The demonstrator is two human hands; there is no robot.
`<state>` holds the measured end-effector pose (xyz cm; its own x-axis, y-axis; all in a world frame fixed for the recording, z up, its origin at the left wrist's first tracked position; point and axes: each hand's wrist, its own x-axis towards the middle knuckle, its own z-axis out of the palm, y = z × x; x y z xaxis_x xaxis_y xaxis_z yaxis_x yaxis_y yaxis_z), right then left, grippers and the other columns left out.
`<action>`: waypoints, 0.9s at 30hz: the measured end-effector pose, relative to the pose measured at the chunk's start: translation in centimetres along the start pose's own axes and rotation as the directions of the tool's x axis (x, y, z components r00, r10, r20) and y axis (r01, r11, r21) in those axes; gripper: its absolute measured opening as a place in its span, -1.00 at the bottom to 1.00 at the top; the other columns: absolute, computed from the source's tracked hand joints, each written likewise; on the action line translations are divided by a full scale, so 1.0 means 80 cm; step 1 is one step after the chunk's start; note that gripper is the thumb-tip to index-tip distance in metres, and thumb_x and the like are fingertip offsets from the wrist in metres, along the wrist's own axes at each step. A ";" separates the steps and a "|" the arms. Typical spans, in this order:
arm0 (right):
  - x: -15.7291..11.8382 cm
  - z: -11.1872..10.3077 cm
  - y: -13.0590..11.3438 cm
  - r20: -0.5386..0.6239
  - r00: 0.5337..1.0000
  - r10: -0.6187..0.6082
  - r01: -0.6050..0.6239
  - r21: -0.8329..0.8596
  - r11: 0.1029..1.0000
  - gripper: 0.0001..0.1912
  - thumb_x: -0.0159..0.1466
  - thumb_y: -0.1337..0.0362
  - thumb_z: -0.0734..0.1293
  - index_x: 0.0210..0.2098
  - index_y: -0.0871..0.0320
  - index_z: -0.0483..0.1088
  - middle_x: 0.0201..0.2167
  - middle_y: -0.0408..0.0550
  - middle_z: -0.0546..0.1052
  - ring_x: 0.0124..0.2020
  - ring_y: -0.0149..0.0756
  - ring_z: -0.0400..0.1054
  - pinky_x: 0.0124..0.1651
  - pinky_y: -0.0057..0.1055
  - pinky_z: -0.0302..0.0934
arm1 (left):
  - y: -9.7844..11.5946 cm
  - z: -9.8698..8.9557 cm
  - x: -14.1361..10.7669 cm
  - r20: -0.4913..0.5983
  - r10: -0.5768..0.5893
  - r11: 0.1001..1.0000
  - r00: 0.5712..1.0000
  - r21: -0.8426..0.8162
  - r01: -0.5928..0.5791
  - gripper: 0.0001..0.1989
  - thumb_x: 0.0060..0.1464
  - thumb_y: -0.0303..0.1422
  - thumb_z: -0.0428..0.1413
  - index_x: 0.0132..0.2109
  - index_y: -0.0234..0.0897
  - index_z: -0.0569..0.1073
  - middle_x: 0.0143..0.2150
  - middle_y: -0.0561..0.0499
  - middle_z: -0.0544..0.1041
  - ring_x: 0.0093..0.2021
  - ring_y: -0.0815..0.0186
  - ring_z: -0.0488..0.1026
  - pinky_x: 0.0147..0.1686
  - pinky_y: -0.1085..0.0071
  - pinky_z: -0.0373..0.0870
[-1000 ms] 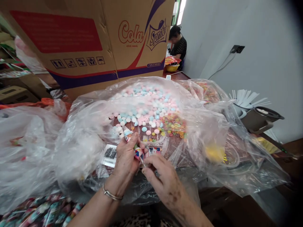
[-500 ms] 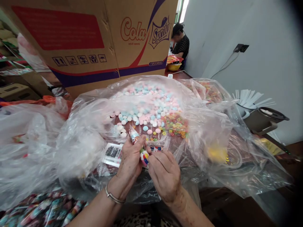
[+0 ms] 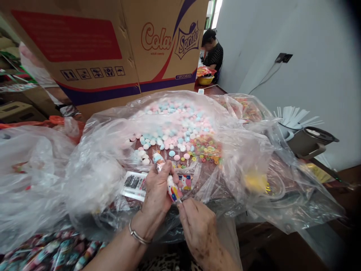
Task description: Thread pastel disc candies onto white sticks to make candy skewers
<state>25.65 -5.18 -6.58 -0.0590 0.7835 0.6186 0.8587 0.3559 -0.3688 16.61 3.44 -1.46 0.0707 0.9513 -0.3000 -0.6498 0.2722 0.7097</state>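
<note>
My left hand (image 3: 159, 188) is closed around a slim candy packet (image 3: 172, 190) in a printed wrapper with white, blue, yellow and red on it. The packet slants from upper left to lower right, with its upper end poking out past my thumb. At the lower end, the fingers of my right hand (image 3: 197, 220) pinch the clear tip of the wrapper. Just behind my hands lies a flat printed wrapper (image 3: 186, 181). A white packet with a barcode label (image 3: 134, 185) is left of my left hand. Round pastel candies (image 3: 172, 143) and small ring candies (image 3: 207, 148) lie beyond.
Clear plastic sheeting (image 3: 98, 180) surrounds the candies. A large cardboard box (image 3: 98, 41) stands behind them. To the right are a dark jug (image 3: 313, 141) and white paper sticks (image 3: 296, 116). Filled candy packets (image 3: 56, 250) are heaped lower left. Another person (image 3: 213, 52) sits farther back.
My right hand has moved down toward me, to the packet's lower tip. More of the packet's printed body now shows between my hands. The view has shifted slightly.
</note>
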 end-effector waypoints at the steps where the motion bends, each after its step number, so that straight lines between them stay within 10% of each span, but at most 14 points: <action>1: 0.003 0.003 0.001 -0.021 1.000 -0.010 0.009 -0.010 1.000 -0.63 0.46 0.38 0.07 -0.46 0.13 0.27 -0.60 -0.14 0.39 -0.58 -0.37 0.27 -0.44 -0.42 0.02 | -0.003 0.002 -0.004 0.018 0.010 1.000 1.000 -0.010 -0.010 -0.54 -0.24 -0.21 0.45 -0.39 -0.25 0.32 -0.64 0.21 0.39 -0.72 0.49 0.29 -0.70 0.59 0.27; 9: 0.021 -0.002 0.017 -0.012 1.000 0.028 -0.025 0.201 0.979 -0.64 0.46 0.35 0.08 -0.47 0.14 0.25 -0.58 -0.15 0.35 -0.54 -0.40 0.27 -0.43 -0.46 0.05 | -0.009 -0.003 -0.012 0.128 -0.016 0.995 0.992 0.097 0.003 -0.55 -0.14 -0.08 0.39 -0.28 -0.29 0.42 -0.52 0.11 0.48 -0.56 0.38 0.40 -0.53 0.47 0.36; 12: 0.026 -0.025 0.034 0.150 0.987 0.060 -0.107 0.326 0.939 -0.63 0.45 0.32 0.11 -0.51 0.12 0.15 -0.59 -0.22 0.27 -0.56 -0.45 0.19 -0.45 -0.49 0.00 | 0.018 -0.028 -0.017 -0.011 0.122 0.925 0.993 0.363 -0.109 -0.50 -0.06 0.03 0.28 -0.17 -0.29 0.45 -0.32 -0.01 0.54 -0.41 0.28 0.46 -0.44 0.39 0.39; 14: 0.031 -0.043 0.047 0.279 0.959 0.054 -0.170 0.410 0.896 -0.62 0.44 0.29 0.11 -0.54 0.11 0.06 -0.61 -0.26 0.20 -0.59 -0.49 0.12 -0.48 -0.50 -0.05 | 0.049 -0.046 -0.028 0.008 0.471 0.673 0.882 0.644 -0.365 -0.57 0.03 -0.07 0.25 -0.04 -0.23 0.44 -0.14 -0.02 0.53 -0.23 0.24 0.46 -0.27 0.37 0.41; 17: 0.043 -0.067 0.063 0.436 0.899 0.036 -0.250 0.445 0.860 -0.60 0.42 0.25 0.11 -0.55 0.12 0.00 -0.62 -0.27 0.13 -0.58 -0.51 0.07 -0.48 -0.48 -0.10 | 0.097 -0.060 -0.049 0.374 0.633 -0.023 0.678 0.884 -0.466 -0.71 0.20 -0.19 0.11 0.01 -0.18 0.43 -0.03 -0.04 0.46 -0.05 0.12 0.40 -0.05 0.22 0.36; 19: 0.053 -0.079 0.067 0.536 0.844 0.022 -0.291 0.425 0.857 -0.61 0.41 0.25 0.12 -0.55 0.13 0.03 -0.61 -0.27 0.15 -0.57 -0.51 0.07 -0.46 -0.47 -0.11 | 0.118 -0.059 -0.057 0.653 0.450 -0.314 0.609 0.754 -0.577 -0.78 0.25 -0.27 0.05 0.00 -0.19 0.42 -0.05 -0.07 0.46 -0.01 0.08 0.39 0.02 0.17 0.33; 21: 0.064 -0.088 0.066 0.622 0.783 -0.004 -0.333 0.425 0.842 -0.61 0.39 0.24 0.13 -0.56 0.14 0.04 -0.61 -0.27 0.16 -0.55 -0.51 0.05 -0.47 -0.46 -0.13 | 0.124 -0.055 -0.056 0.823 0.167 -0.409 0.544 0.559 -0.721 -0.71 0.24 -0.31 0.06 0.09 -0.21 0.40 0.07 -0.13 0.46 0.11 0.02 0.35 0.11 0.11 0.29; 27: 0.091 -0.100 0.063 0.763 0.641 -0.084 -0.438 0.454 0.776 -0.64 0.28 0.24 0.20 -0.62 0.15 0.10 -0.65 -0.29 0.09 -0.59 -0.52 -0.03 -0.55 -0.50 -0.17 | 0.106 -0.042 -0.026 0.741 -0.402 0.014 0.538 0.593 -0.805 -0.77 0.25 -0.26 0.11 0.02 -0.14 0.51 -0.08 -0.04 0.58 -0.10 0.16 0.49 -0.10 0.34 0.39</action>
<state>33.63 -1.75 1.60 -0.4988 0.8607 -0.1017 0.4608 0.1639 -0.8722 8.43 3.28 3.01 0.8601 0.5095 0.0254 0.3822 -0.6765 0.6294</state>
